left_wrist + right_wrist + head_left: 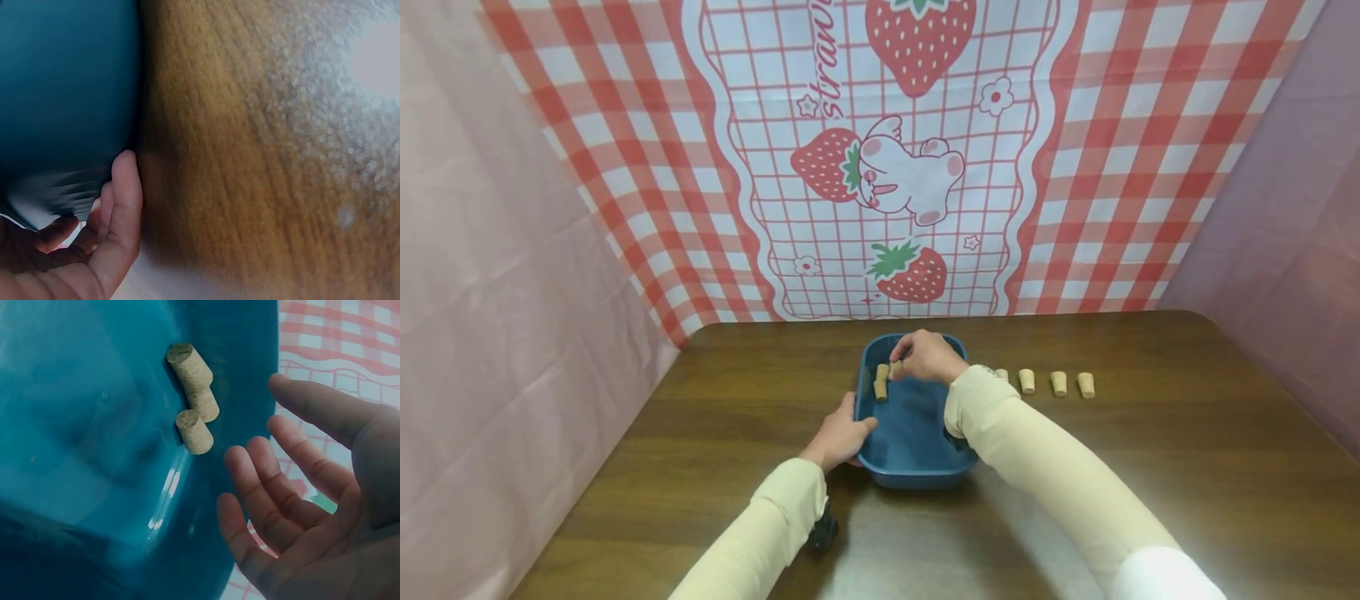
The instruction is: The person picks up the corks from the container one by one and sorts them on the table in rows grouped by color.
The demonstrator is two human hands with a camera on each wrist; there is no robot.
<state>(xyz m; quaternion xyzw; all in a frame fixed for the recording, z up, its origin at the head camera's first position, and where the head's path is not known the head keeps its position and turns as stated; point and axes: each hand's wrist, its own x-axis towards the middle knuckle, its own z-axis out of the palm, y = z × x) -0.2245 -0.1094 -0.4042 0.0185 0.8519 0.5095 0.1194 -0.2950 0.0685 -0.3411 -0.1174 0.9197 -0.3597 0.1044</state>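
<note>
A deep blue plastic tray [910, 433] stands on the table. My left hand [838, 436] grips its left wall, thumb over the rim and the other fingers [125, 194] on the outside. Three tapered cork stoppers lie close together in the tray: one cork [192, 367], a partly covered cork [205, 405] and a third cork [195, 432]. Over the tray's far end is my right hand [928, 357], its fingers just beside the third cork in the head view. The right wrist view shows that hand [306, 494] with fingers spread and nothing between them, apart from the corks.
Right of the tray, several more corks stand in a row on the brown wooden table [1150, 467], among them an end cork [1086, 385]; my right sleeve partly covers the row's near end. A strawberry-print cloth [917, 192] hangs behind the table.
</note>
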